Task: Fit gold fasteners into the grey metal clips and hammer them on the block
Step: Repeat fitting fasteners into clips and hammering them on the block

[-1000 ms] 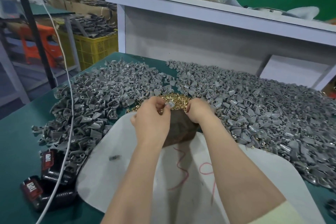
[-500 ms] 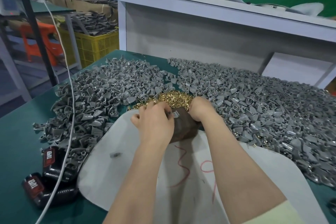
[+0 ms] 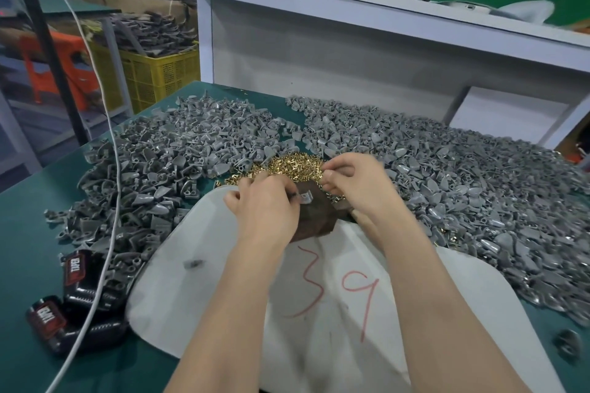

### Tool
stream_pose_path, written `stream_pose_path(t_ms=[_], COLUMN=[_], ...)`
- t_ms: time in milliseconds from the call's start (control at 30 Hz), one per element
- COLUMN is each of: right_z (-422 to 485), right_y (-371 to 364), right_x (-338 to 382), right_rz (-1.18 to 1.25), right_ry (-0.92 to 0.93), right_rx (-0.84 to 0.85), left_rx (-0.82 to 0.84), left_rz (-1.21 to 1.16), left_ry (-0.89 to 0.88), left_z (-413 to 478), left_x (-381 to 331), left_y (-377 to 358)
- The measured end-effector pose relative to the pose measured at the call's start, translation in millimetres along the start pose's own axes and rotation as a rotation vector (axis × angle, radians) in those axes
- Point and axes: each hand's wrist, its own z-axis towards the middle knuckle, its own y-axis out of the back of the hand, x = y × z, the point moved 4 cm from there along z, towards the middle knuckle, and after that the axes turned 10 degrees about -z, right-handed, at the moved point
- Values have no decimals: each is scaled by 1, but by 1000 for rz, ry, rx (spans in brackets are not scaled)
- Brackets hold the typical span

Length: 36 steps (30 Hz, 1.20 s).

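My left hand (image 3: 266, 206) pinches a grey metal clip (image 3: 305, 198) over the dark brown block (image 3: 314, 220) at the middle of the table. My right hand (image 3: 354, 183) hovers just right of it with its fingers curled at the edge of the heap of gold fasteners (image 3: 295, 166); a small fastener seems pinched in its fingertips, but blur hides it. Large piles of grey clips lie to the left (image 3: 166, 166) and to the right (image 3: 463, 188) of the block.
A white sheet (image 3: 319, 303) with red marks lies under my forearms. Two black and red battery packs (image 3: 73, 293) and a white cable (image 3: 111, 201) sit at the left. A white shelf (image 3: 351, 0) with a bag of gold fasteners stands behind.
My left hand brought the clip down onto the block. My right hand lifted off the block and shifted right toward the gold heap.
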Motion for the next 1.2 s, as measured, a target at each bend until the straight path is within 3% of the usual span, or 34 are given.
stream_pose_path(t_ms=[100, 267, 667, 1000, 1200], right_z=[-14, -18, -24, -13, -16], right_y=[-9, -24, -28, -27, -29], right_x=[2, 2, 7, 12, 10], right_rz=[23, -287, -322, -382, -365], right_ry=[39, 136, 167, 56, 67], right_rx=[-6, -68, -119, 15, -23], left_rx=[10, 12, -39, 3, -13], left_rz=[3, 14, 29, 18, 27], left_ry=[-14, -36, -66, -57, -62], left_z=[-1, 0, -1, 0, -1], left_x=[-1, -2, -4, -4, -5], left_y=[-2, -3, -2, -3, -3])
